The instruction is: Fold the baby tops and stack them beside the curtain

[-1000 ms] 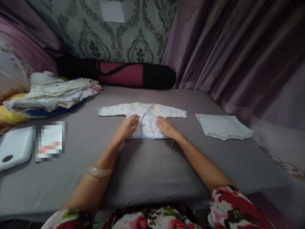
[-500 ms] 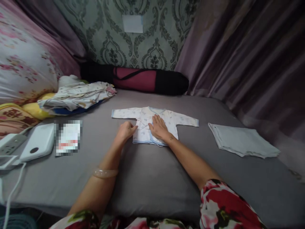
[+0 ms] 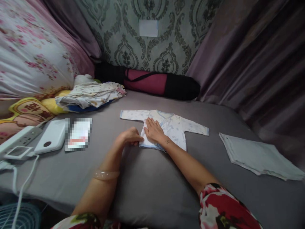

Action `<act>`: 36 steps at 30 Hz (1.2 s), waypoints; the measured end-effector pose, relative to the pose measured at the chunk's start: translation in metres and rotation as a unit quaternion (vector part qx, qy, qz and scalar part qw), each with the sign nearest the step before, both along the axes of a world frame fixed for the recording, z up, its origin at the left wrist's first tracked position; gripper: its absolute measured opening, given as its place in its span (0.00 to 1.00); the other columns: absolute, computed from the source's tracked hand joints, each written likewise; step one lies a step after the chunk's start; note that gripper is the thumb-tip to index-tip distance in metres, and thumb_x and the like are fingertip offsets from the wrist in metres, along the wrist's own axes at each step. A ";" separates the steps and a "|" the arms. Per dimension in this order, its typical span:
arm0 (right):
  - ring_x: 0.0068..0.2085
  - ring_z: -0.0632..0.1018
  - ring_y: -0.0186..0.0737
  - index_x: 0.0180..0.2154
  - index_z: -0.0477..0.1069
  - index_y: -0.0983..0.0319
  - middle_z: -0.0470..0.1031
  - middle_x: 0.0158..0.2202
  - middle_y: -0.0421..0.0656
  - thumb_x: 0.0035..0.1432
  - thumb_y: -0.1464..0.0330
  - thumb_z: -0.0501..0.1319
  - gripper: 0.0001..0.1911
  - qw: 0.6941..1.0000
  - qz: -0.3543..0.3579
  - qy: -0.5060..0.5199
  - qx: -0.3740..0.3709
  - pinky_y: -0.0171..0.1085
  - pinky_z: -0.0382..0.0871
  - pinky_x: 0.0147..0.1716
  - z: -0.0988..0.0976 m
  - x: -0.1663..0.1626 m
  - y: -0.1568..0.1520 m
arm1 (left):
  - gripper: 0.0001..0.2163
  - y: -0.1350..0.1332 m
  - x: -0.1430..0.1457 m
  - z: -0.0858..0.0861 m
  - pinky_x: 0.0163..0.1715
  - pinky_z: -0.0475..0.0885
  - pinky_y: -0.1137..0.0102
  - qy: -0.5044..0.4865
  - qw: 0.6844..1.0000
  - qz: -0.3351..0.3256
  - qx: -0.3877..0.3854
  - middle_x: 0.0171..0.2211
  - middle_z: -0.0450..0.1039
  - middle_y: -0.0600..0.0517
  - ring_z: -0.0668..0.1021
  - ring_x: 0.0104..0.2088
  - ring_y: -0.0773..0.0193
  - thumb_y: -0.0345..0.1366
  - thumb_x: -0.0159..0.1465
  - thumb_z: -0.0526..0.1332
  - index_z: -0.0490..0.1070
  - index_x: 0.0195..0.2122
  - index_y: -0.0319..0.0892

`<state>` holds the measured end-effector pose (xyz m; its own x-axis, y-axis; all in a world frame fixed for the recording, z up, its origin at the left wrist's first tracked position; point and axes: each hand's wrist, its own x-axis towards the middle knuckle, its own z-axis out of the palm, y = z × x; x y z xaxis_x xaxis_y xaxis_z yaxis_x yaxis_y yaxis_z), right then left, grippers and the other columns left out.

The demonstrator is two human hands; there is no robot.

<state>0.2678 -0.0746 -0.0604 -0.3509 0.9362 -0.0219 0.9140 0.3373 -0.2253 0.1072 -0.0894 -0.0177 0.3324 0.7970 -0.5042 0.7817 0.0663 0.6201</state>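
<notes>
A small white baby shirt (image 3: pixel 175 133) with a pale print and light-blue trim lies spread flat, both sleeves stretched out to the sides. At its lower left edge, my left hand (image 3: pixel 131 136) is closed, thumb and curled fingers pinching the hem corner. My right hand (image 3: pixel 154 131) rests flat on the left half of the shirt front, fingers extended and pressed to the cloth. Part of the shirt is hidden beneath that hand and wrist.
The shirt lies on a grey sheet (image 3: pixel 147 178). Folded light-grey cloth (image 3: pixel 258 156) is at right. A white power bank (image 3: pixel 51 136), a power strip (image 3: pixel 21 140) with cables and a blurred packet (image 3: pixel 78 135) are at left. Behind are piled clothes (image 3: pixel 92 93) and a long black-and-maroon bag (image 3: pixel 147 82).
My right hand has slid from the shirt's middle to its left side. My left hand has moved down the side edge to the hem corner. The view has shifted slightly left.
</notes>
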 end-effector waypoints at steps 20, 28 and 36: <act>0.67 0.54 0.49 0.62 0.56 0.74 0.55 0.66 0.57 0.68 0.62 0.43 0.29 0.998 -0.049 0.023 0.039 0.47 0.38 0.65 0.012 -0.007 0.059 | 0.21 0.017 -0.014 -0.014 0.18 0.56 0.74 -0.143 0.960 0.180 0.159 0.12 0.64 0.55 0.62 0.15 0.71 0.54 0.55 0.57 0.67 0.19 0.40; 0.69 0.47 0.48 0.66 0.50 0.69 0.46 0.70 0.52 0.67 0.59 0.42 0.32 0.997 -0.064 0.047 0.024 0.50 0.36 0.65 -0.005 -0.011 0.067 | 0.20 0.027 -0.016 -0.029 0.20 0.59 0.73 -0.123 0.939 0.218 0.236 0.14 0.66 0.54 0.67 0.18 0.67 0.54 0.56 0.55 0.68 0.21 0.41; 0.69 0.43 0.49 0.67 0.42 0.73 0.40 0.70 0.54 0.68 0.60 0.40 0.34 0.982 -0.161 0.102 0.015 0.48 0.37 0.65 0.024 0.036 0.056 | 0.15 0.016 0.005 -0.027 0.27 0.63 0.73 -0.093 0.919 0.142 0.357 0.24 0.72 0.52 0.72 0.26 0.65 0.47 0.61 0.53 0.71 0.29 0.41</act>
